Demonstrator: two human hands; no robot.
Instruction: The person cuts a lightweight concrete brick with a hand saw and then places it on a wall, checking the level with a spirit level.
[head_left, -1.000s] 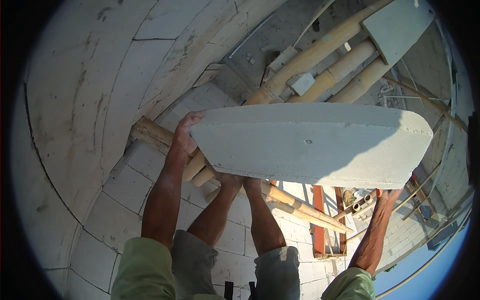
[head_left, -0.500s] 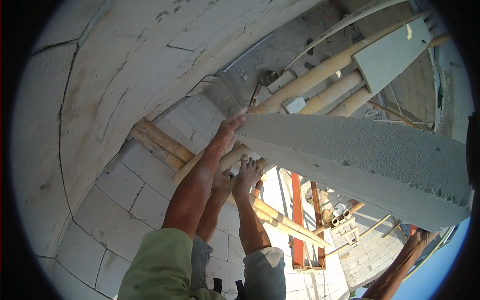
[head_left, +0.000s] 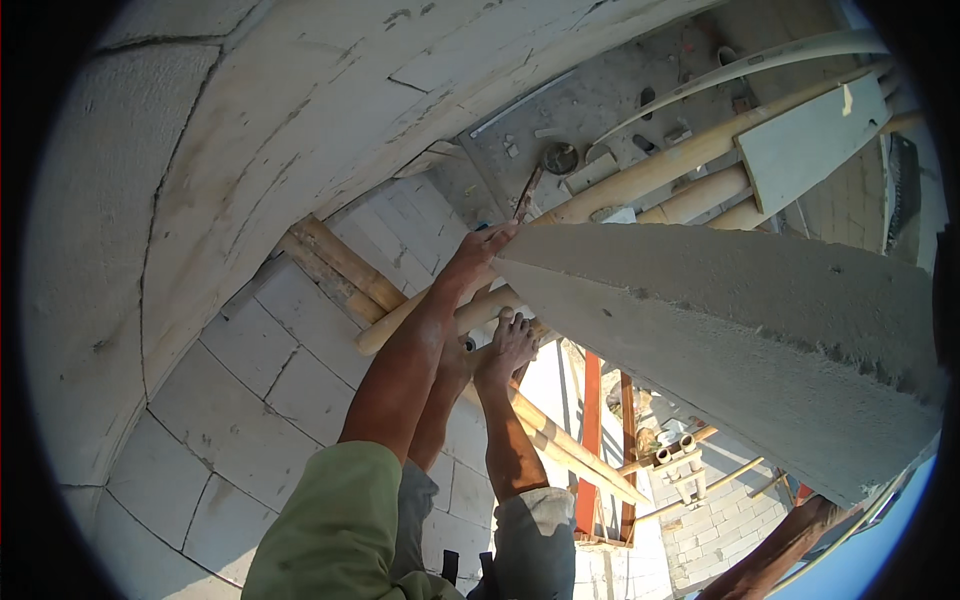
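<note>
A long grey lightweight concrete block [head_left: 720,330] hangs tilted in front of me, running from the middle of the view to the right rim. My left hand [head_left: 478,257] grips its narrow-looking left end, with the thumb side on top and the other fingers partly out of sight. Under the block's lower right end, my right hand [head_left: 822,512] bears the other side; its fingers are hidden behind the block. Below, my bare feet [head_left: 512,350] rest on bamboo poles [head_left: 490,308].
A block wall [head_left: 250,190] rises along the left. Ahead lie thick bamboo poles [head_left: 650,180] with a pale board [head_left: 815,145] across them, and a bucket [head_left: 560,157] beyond. Red-brown steel posts [head_left: 590,430] and bamboo scaffolding [head_left: 680,445] stand far below, beside a drop.
The block has rolled, so its side face shows more and its top face less. My right hand has slipped further out of sight beneath it. The left hand keeps its hold.
</note>
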